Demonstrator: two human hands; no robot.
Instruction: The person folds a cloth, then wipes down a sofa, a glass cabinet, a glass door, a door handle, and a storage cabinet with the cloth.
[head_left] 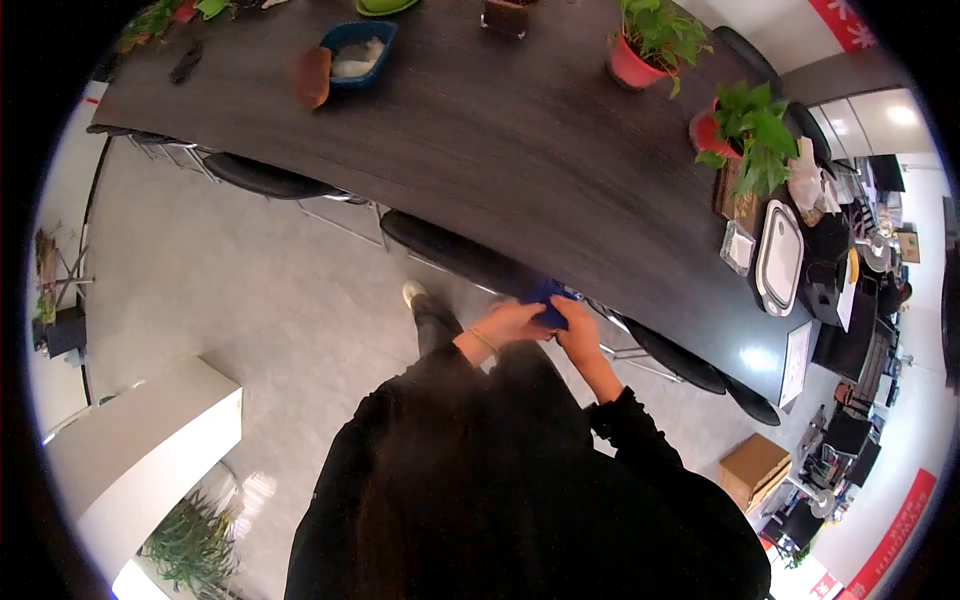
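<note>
Both my hands are close together in front of my body, by the near edge of the dark table. Between them is a small dark blue object, blurred and partly covered by fingers, so its kind is unclear. My left hand, with a thin band at the wrist, closes on its left side. My right hand grips it from the right, thumb up against it. A black chair seat lies just past my hands, tucked at the table.
On the table stand a blue basin with pale contents, a brown piece beside it, and two potted plants. A white-rimmed tray lies at the right. A white block and a cardboard box flank me.
</note>
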